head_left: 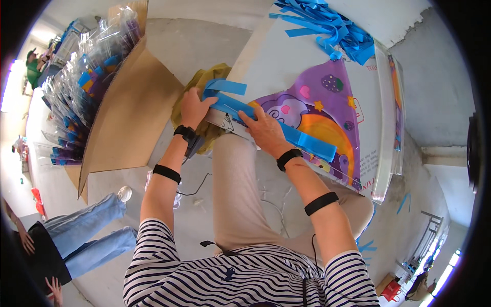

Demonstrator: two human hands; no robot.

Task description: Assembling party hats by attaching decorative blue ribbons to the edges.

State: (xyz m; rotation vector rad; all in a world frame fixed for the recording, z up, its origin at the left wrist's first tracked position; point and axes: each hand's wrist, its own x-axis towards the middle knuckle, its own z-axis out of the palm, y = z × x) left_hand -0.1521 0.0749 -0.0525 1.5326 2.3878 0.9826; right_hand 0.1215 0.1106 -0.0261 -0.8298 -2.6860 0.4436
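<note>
A long blue fabric strip (308, 144) runs slantwise along the near edge of a white board-like surface, its far-left end curling over. My left hand (194, 109) is closed on that strip near the curled end, thumb on top. Farther right, my right hand (265, 132) pinches the same strip between thumb and fingers; its fingertips are partly hidden by the hand. Under and beyond the strip lies a purple triangular cloth (327, 94) printed with a cartoon face, an orange arc, stars and hearts. The strip covers part of the cloth's near edge.
Loose blue strips (340, 33) are heaped at the far end of the white printed box (358, 128). An open cardboard box (133, 110) stands left, beside clear-wrapped packages (84, 97). Olive cloth (217, 72) lies by my left hand. Another person's jeans (84, 225) show lower left.
</note>
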